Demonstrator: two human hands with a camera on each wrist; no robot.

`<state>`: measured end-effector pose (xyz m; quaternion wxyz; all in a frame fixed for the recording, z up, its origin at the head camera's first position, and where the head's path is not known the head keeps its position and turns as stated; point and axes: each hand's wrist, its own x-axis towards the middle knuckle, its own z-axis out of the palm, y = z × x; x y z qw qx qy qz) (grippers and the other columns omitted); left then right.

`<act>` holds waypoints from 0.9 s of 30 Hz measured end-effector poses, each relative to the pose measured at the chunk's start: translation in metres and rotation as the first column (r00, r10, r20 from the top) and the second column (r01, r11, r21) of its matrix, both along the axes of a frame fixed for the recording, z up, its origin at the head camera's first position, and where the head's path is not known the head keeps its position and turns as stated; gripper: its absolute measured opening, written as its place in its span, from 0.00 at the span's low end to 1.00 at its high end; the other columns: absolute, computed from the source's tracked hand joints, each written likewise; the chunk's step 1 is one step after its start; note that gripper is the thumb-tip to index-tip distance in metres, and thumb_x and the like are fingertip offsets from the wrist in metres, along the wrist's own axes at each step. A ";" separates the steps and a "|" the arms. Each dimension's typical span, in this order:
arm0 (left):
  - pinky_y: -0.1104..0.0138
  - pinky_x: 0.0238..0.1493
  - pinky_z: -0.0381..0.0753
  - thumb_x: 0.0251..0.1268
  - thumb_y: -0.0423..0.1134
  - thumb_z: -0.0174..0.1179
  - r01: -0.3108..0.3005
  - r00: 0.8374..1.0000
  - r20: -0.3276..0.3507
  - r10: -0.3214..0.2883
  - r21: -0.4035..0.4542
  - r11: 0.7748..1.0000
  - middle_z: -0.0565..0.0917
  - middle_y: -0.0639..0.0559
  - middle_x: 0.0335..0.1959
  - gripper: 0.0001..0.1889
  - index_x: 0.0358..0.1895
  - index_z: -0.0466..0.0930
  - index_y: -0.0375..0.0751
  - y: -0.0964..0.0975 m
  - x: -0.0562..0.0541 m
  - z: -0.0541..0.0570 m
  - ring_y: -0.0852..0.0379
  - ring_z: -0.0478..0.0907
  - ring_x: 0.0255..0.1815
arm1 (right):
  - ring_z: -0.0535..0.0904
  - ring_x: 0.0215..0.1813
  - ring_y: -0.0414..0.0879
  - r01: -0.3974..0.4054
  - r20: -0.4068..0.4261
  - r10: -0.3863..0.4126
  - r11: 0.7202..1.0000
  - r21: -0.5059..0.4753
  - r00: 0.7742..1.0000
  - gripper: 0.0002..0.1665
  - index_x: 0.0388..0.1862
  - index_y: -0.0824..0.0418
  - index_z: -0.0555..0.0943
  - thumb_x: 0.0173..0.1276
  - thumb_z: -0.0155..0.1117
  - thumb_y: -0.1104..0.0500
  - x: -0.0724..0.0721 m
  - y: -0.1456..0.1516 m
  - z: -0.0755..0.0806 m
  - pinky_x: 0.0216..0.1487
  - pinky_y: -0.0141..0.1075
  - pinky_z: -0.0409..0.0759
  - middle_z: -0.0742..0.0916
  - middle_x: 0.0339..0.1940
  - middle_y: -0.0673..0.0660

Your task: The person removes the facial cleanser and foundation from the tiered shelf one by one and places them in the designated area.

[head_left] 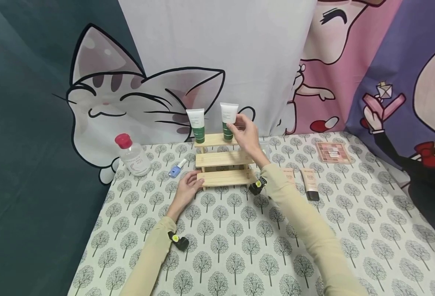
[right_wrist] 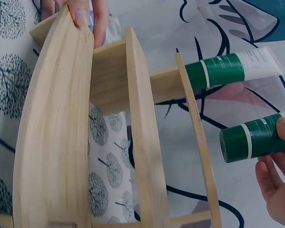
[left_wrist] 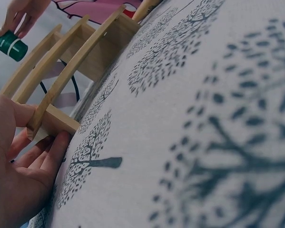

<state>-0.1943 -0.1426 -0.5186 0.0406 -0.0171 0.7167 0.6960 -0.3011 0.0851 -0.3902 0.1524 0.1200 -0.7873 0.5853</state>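
A three-tier wooden stand (head_left: 222, 158) stands on the patterned cloth. My left hand (head_left: 187, 190) grips the left end of its lowest step, thumb on top and fingers beneath in the left wrist view (left_wrist: 23, 161). Between thumb and fingers, my right hand (head_left: 247, 137) holds a white-and-green squeeze tube (head_left: 229, 117), cap downward. In the right wrist view, a gap separates this tube's green cap (right_wrist: 235, 144) from the top step (right_wrist: 197, 128). A matching tube (head_left: 197, 123) stands upright on the top step's left end.
Left of the stand are a clear bottle with a red cap (head_left: 133, 158) and a blue nail polish bottle (head_left: 177, 168). On the right lie two beige tubes, one with a black cap (head_left: 310, 183), and a makeup palette (head_left: 333, 152). A printed curtain (head_left: 217, 37) hangs close behind.
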 end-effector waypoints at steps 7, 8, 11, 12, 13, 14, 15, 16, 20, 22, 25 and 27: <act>0.69 0.57 0.86 0.70 0.28 0.59 0.004 1.000 0.003 -0.004 -0.003 1.000 0.76 0.31 0.65 0.25 0.69 0.69 0.34 -0.001 0.000 0.001 0.37 0.78 0.65 | 0.84 0.51 0.55 0.026 0.009 -0.026 0.999 0.018 1.000 0.21 0.60 0.64 0.78 0.71 0.67 0.59 0.001 0.016 0.004 0.60 0.43 0.85 0.87 0.53 0.64; 0.69 0.58 0.86 0.70 0.28 0.59 0.005 1.000 0.006 -0.005 -0.004 1.000 0.76 0.31 0.65 0.25 0.69 0.69 0.34 -0.001 0.001 0.001 0.37 0.78 0.65 | 0.84 0.51 0.55 0.033 0.006 -0.033 0.999 0.021 0.999 0.21 0.60 0.64 0.78 0.71 0.67 0.59 0.001 0.018 0.004 0.60 0.44 0.85 0.87 0.53 0.64; 0.70 0.58 0.86 0.70 0.29 0.59 0.006 1.000 0.012 -0.006 -0.002 1.000 0.76 0.32 0.66 0.25 0.69 0.69 0.34 -0.001 0.001 0.002 0.38 0.78 0.65 | 0.84 0.52 0.55 0.052 0.002 -0.052 0.998 0.022 0.999 0.20 0.59 0.65 0.78 0.71 0.68 0.60 0.000 0.025 0.005 0.60 0.44 0.85 0.86 0.53 0.64; 0.69 0.58 0.86 0.70 0.29 0.59 0.007 1.000 0.011 -0.007 -0.004 1.000 0.76 0.31 0.66 0.26 0.70 0.69 0.34 -0.001 0.001 0.002 0.37 0.78 0.65 | 0.84 0.52 0.56 0.058 0.006 -0.058 0.998 0.021 0.998 0.20 0.59 0.65 0.78 0.71 0.67 0.60 0.000 0.027 0.006 0.61 0.44 0.85 0.86 0.53 0.65; 0.70 0.58 0.86 0.70 0.29 0.60 0.007 1.000 0.012 -0.006 -0.003 1.000 0.76 0.32 0.66 0.26 0.70 0.69 0.34 -0.001 0.001 0.003 0.37 0.77 0.66 | 0.84 0.53 0.56 0.063 0.004 -0.063 0.998 0.017 0.998 0.20 0.59 0.66 0.78 0.71 0.67 0.60 0.000 0.029 0.006 0.61 0.44 0.85 0.86 0.54 0.65; 0.70 0.57 0.86 0.70 0.29 0.60 0.007 1.000 0.014 -0.007 -0.004 1.000 0.76 0.32 0.66 0.26 0.70 0.69 0.34 -0.001 0.001 0.003 0.37 0.77 0.66 | 0.83 0.54 0.56 0.067 0.005 -0.067 0.998 0.015 0.998 0.21 0.59 0.66 0.77 0.71 0.67 0.60 0.000 0.031 0.006 0.62 0.44 0.84 0.86 0.54 0.65; 0.70 0.57 0.86 0.70 0.29 0.60 0.007 1.000 0.013 -0.007 -0.002 1.000 0.76 0.31 0.66 0.26 0.70 0.69 0.34 -0.001 0.001 0.003 0.37 0.77 0.66 | 0.83 0.54 0.57 0.071 0.006 -0.071 0.997 0.015 0.997 0.21 0.59 0.66 0.77 0.71 0.67 0.60 0.000 0.033 0.007 0.63 0.44 0.84 0.86 0.54 0.66; 0.70 0.57 0.86 0.70 0.29 0.59 0.007 1.000 0.013 -0.007 -0.001 1.000 0.76 0.31 0.66 0.26 0.70 0.69 0.34 -0.001 0.001 0.003 0.37 0.77 0.66 | 0.83 0.55 0.57 0.076 0.009 -0.076 0.997 0.015 0.997 0.21 0.59 0.67 0.77 0.71 0.67 0.60 0.001 0.036 0.007 0.63 0.45 0.84 0.85 0.55 0.66; 0.70 0.57 0.86 0.70 0.28 0.59 0.007 1.000 0.015 -0.007 -0.002 1.000 0.76 0.31 0.66 0.26 0.70 0.69 0.33 0.000 0.001 0.003 0.37 0.78 0.66 | 0.83 0.56 0.57 0.093 0.003 -0.093 0.995 0.023 0.996 0.22 0.60 0.67 0.77 0.71 0.68 0.60 0.000 0.046 0.008 0.64 0.45 0.84 0.85 0.55 0.66; 0.70 0.57 0.86 0.71 0.29 0.59 0.006 1.000 0.014 -0.006 -0.005 1.000 0.76 0.31 0.66 0.26 0.70 0.68 0.33 0.000 0.001 0.002 0.37 0.77 0.66 | 0.83 0.56 0.57 0.103 -0.002 -0.103 0.994 0.024 0.995 0.22 0.59 0.67 0.78 0.70 0.68 0.60 0.000 0.051 0.008 0.64 0.45 0.84 0.86 0.55 0.66; 0.71 0.57 0.86 0.71 0.29 0.59 0.007 1.000 0.007 -0.007 -0.007 1.000 0.75 0.30 0.66 0.25 0.70 0.69 0.33 0.000 0.001 0.002 0.36 0.77 0.66 | 0.84 0.55 0.58 0.117 -0.016 -0.117 0.993 0.023 0.993 0.21 0.58 0.68 0.78 0.70 0.68 0.61 -0.001 0.058 0.007 0.63 0.44 0.84 0.86 0.55 0.67; 0.71 0.56 0.86 0.71 0.29 0.59 0.007 1.000 0.006 -0.007 -0.002 1.000 0.75 0.29 0.66 0.25 0.70 0.69 0.33 0.000 0.001 0.002 0.36 0.77 0.65 | 0.84 0.55 0.58 0.134 -0.020 -0.133 0.991 0.030 0.991 0.21 0.58 0.68 0.78 0.70 0.68 0.61 -0.001 0.062 0.006 0.63 0.43 0.85 0.86 0.54 0.67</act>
